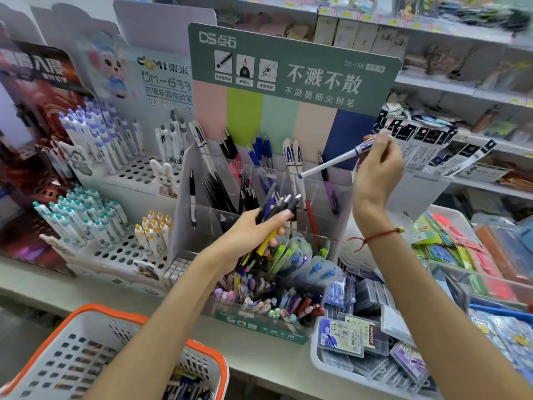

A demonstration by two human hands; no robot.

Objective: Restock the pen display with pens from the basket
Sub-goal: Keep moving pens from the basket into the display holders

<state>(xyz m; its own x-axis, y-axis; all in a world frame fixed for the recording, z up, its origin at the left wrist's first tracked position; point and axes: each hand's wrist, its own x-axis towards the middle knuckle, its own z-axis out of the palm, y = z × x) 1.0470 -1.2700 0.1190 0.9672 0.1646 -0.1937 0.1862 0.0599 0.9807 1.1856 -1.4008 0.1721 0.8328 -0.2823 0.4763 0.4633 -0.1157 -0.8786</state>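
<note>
Nearest the viewer, at the bottom left, sits a white plastic basket (pixel 72 356) with an orange rim, perforated on its sides; a few pens lie in its lower right corner, partly hidden by the left forearm crossing above it.

Beyond the basket runs a pale shelf ledge (pixel 43 290). On it, to the right, a white tray (pixel 323 368) holds clear boxes of refills.

In the middle, the left hand (pixel 253 235) has its fingers curled around a bundle of pens (pixel 274 215), mostly black and dark blue with one yellow barrel, their ends fanning up and to the right. This hand hovers over the front tiers of the pen display (pixel 259 197), a clear stepped rack with a green backboard printed in white characters. The front compartments hold pastel pens, the higher ones black, blue and white pens standing tilted.

Higher and to the right, the right hand (pixel 377 166), with a red cord at the wrist, pinches one white pen with a blue band (pixel 331 163) near its top end. The pen slopes down to the left, its tip just above an upper compartment, beside two white pens standing there.

To the left stand white perforated racks (pixel 127 168) with purple-capped, teal-capped and yellow-capped pens. Behind everything, shelves (pixel 461 88) carry blurred packaged stationery.
</note>
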